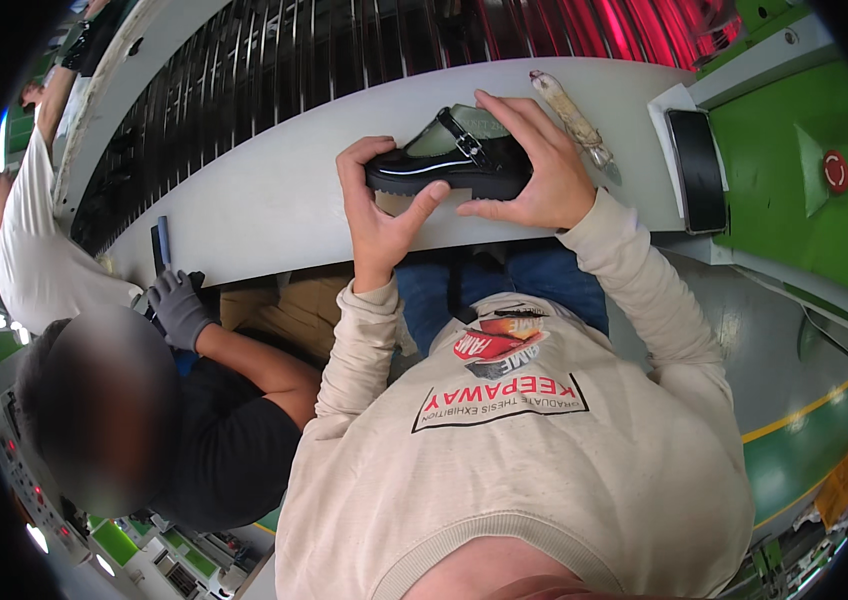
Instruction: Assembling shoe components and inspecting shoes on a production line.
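Observation:
Between my two hands is a glossy black buckled shoe (424, 172), lying with its toe toward my left and its heel toward my right. It has a strap with a small metal buckle, a pale green lining and a ridged dark sole. My left hand (382, 205) grips the toe end, its thumb against the sole side. Around the heel end my right hand (544, 165) is curved, fingers over the top edge and thumb along the sole. Both hands are closed on the shoe, just over the white work surface (294, 170).
A tape-wrapped tool (569, 112) lies beyond my right hand. A black phone-like slab (696, 170) rests at the right, by a green panel with a red emergency button (837, 171). Metal rollers (344, 55) run behind the table. A gloved co-worker's hand (180, 308) is at the left.

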The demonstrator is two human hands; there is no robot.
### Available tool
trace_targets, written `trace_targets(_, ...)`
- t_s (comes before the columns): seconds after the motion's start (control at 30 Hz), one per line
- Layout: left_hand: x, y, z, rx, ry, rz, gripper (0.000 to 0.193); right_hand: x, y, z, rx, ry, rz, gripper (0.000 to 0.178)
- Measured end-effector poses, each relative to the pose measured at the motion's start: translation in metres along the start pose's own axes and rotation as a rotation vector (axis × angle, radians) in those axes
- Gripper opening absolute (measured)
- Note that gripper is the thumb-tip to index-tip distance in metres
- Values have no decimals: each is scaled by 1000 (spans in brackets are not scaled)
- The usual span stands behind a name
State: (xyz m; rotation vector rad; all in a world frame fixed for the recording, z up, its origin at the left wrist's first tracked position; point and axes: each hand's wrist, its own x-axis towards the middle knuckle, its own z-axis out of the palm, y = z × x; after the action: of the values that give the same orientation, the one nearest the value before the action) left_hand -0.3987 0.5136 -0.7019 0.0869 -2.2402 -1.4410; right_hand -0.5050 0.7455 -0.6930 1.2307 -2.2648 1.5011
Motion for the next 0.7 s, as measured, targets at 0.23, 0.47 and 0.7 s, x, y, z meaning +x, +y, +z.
trace_targets(0.23,0,4,1,-113,5,-62,73,3,-5,-2,59,-100,24,115)
trace_targets(0.47,-10,4,-2,-62,9,8,74,-10,-15,4,106,-56,53,102)
trace_targets(0.7,-17,4,5,-237,64,-4,69,4,-42,-6,149,22,52,102)
